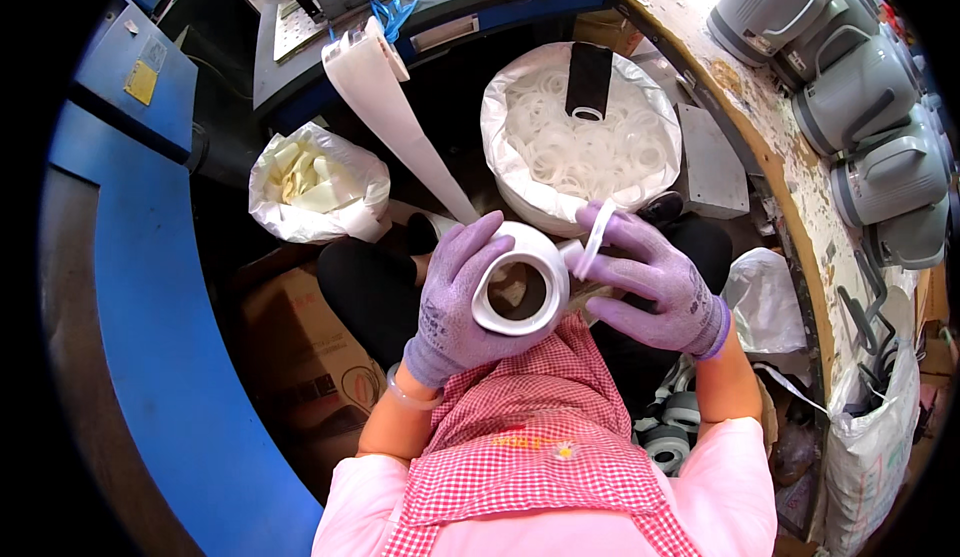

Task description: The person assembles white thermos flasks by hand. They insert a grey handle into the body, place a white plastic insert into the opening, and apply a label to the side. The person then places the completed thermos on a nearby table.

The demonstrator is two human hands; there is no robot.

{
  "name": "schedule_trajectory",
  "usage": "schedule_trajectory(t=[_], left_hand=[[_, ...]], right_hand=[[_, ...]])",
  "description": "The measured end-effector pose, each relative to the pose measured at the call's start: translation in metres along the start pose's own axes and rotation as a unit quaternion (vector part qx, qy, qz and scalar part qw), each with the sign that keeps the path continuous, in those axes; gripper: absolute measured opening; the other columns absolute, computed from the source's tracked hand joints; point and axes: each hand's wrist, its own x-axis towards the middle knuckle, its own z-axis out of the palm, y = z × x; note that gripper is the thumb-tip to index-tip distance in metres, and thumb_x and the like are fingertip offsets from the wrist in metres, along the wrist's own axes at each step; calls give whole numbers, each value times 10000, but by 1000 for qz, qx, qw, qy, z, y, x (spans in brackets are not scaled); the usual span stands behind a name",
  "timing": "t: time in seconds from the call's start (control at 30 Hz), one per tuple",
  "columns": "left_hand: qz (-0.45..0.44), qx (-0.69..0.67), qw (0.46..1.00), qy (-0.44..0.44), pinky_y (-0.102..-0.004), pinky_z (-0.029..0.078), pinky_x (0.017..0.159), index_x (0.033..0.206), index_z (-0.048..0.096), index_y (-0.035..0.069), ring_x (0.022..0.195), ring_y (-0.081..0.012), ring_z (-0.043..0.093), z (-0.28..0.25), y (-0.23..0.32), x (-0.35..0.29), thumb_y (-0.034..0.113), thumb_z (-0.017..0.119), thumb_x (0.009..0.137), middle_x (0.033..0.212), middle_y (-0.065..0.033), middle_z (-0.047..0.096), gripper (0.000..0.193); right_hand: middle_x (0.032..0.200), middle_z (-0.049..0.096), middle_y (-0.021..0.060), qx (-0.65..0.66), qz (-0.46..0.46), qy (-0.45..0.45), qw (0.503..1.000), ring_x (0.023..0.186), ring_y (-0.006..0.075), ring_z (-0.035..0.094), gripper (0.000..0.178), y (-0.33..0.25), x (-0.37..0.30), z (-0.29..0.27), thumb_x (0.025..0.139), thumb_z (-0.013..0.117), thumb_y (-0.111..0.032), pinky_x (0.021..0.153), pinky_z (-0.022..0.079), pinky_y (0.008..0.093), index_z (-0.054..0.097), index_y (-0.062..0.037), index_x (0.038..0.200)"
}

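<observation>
My left hand, in a purple knitted glove, wraps round a white plastic collar with a wide round opening facing up. Its fingers lie along the left side and the thumb area supports it from below. In my right hand, gloved alike, a thin whitish sealing ring is pinched between the fingers, just right of the collar. Beyond my hands stands a white-lined tub full of translucent sealing rings. A black strip-like thing lies over its far edge.
Grey jugs crowd the curved worn bench on the right. A white bag of pale scraps and a hanging white strip are ahead left. A blue metal cabinet runs along the left. Grey parts lie by my right side.
</observation>
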Motion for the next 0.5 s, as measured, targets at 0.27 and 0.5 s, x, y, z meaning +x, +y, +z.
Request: schedule_trajectory(t=[0.27,0.5], left_hand=[[42,76,995,48,-501,455,1041,1203,628,-3,1164,-372,606,14,25,-2,308,923,560,1267,-185,627,773],[25,89,994,53,-485,464,1030,1179,653,13,1151,-362,611,18,38,-5,365,932,539,1240,-163,642,782]], right_hand=[[1050,706,91,-53,13,-98,994,881,297,721,249,-12,1,38,868,628,-108,765,576,424,679,-136,1110],[982,670,45,-259,9,-166,952,806,235,717,153,-19,0,46,879,589,-154,621,565,363,653,-151,1018]])
